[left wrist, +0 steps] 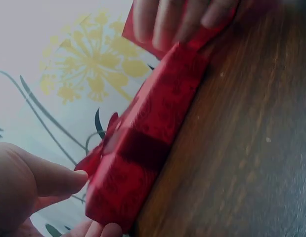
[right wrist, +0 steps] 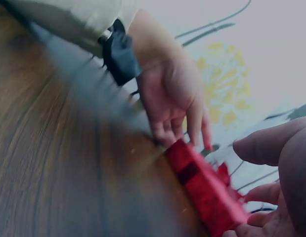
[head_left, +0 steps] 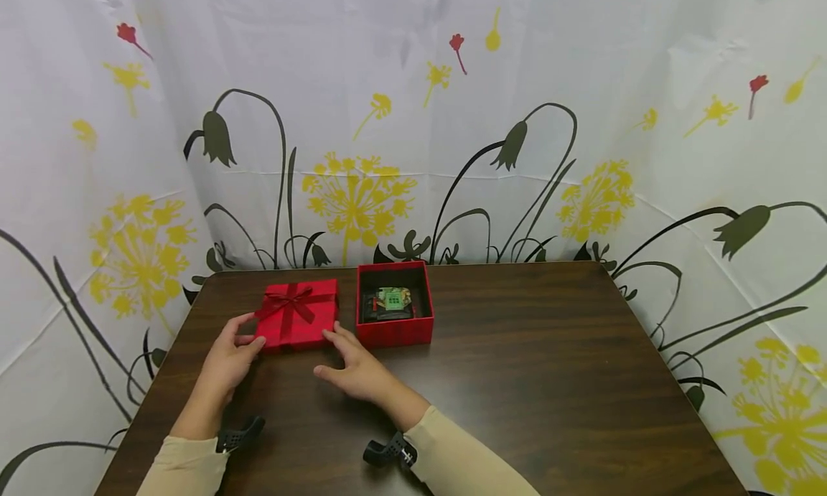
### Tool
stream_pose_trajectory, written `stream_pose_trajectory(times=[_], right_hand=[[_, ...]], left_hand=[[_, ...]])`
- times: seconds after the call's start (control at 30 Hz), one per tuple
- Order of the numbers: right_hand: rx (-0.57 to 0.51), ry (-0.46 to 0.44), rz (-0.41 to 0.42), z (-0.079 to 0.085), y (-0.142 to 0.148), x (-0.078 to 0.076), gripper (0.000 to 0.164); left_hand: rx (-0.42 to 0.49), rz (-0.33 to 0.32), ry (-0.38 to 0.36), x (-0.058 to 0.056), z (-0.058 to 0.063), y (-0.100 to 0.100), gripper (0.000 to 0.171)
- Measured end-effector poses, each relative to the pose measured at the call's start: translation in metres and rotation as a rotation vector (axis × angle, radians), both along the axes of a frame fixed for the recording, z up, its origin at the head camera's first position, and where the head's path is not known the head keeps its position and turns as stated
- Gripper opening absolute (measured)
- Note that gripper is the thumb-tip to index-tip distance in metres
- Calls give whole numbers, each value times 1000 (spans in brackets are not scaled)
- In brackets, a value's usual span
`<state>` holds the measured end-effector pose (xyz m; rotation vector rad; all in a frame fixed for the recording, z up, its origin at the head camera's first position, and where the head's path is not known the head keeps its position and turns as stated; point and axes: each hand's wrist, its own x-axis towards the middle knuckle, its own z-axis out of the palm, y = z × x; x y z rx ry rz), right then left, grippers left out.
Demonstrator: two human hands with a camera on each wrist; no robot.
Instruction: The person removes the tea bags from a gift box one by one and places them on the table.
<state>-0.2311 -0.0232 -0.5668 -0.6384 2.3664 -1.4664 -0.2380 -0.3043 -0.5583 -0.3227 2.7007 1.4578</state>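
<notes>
A red gift box lid [head_left: 298, 316] with a dark red ribbon bow lies on the table at left. My left hand [head_left: 227, 356] is at its left side, fingertips touching the edge and thumb near the front left corner. In the left wrist view, that thumb [left wrist: 59, 177] is close to the bow. My right hand [head_left: 358, 367] touches the lid's right front corner with its fingers, the thumb spread away. Right of the lid stands the uncovered red box [head_left: 395, 332], dark inside. It holds a small black packet with a green label [head_left: 393, 301].
The dark wooden table [head_left: 549, 381] extends to the right of the box. Behind it hangs a white curtain [head_left: 413, 72] printed with yellow and grey flowers. Each wrist wears a black strap-like device, such as the one on the right wrist [head_left: 390, 451].
</notes>
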Motion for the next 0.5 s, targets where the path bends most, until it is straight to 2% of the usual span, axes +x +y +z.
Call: stream_pose_trajectory(times=[0.17, 0.3, 0.5], right_hand=[[-25, 36, 37, 20, 5, 5, 68], [-87, 35, 47, 42, 12, 8, 61], [-178, 22, 50, 73, 30, 8, 56]], left_hand=[[-53, 26, 34, 2, 9, 5, 68], [-105, 52, 115, 4, 19, 14, 64], [-87, -20, 247, 10, 43, 34, 58]])
